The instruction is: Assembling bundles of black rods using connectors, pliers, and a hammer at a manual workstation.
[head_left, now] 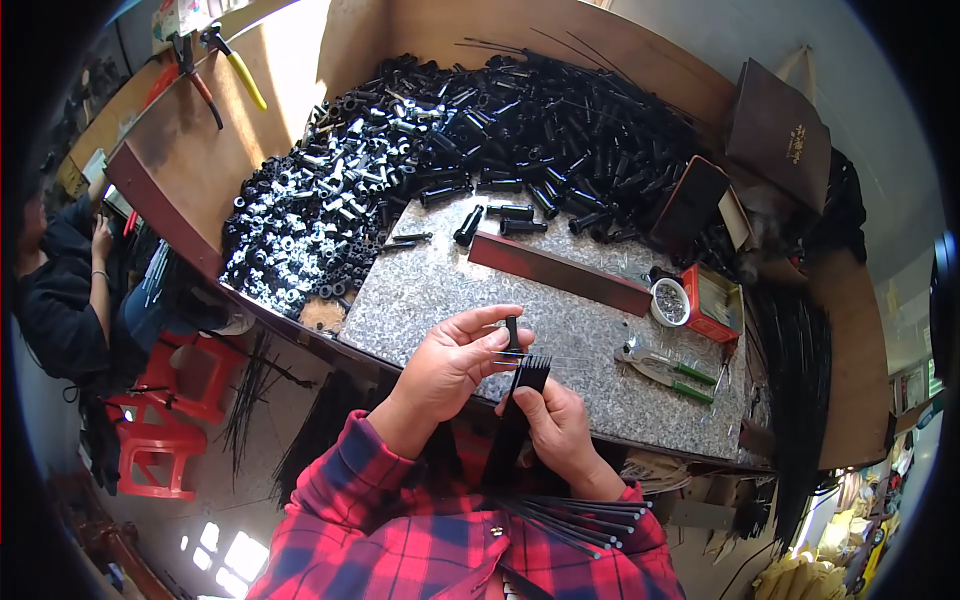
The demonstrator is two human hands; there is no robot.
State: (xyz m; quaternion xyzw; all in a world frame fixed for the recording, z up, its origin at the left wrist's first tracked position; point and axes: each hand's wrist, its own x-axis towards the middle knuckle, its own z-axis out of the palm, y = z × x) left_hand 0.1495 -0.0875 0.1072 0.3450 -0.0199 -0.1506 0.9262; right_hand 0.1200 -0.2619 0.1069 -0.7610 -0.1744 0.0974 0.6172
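Just past the near edge of the bench, both my hands work close together. Between thumb and fingertips of my left hand (pixel 435 372) is a small black tubular piece (pixel 513 330), held upright. Thin wire-like strands (pixel 508 354) cross by those fingers; I cannot make out how they are held. My right hand (pixel 562 430) is closed round a flat bundle of thin black rods (pixel 534 370), whose upper ends fan side by side near the left fingertips. Several grey-tipped black rods (pixel 590 522) lie across my lap.
Black tubular parts (pixel 560 130) and shiny small parts (pixel 310 210) are heaped on the speckled bench top (pixel 400 290). A reddish-brown bar (pixel 560 273), white cup (pixel 669 302), red box (pixel 712 305) and green-handled pliers (pixel 670 375) lie there. Red stools (pixel 165 440) and a person (pixel 70 270) are at left.
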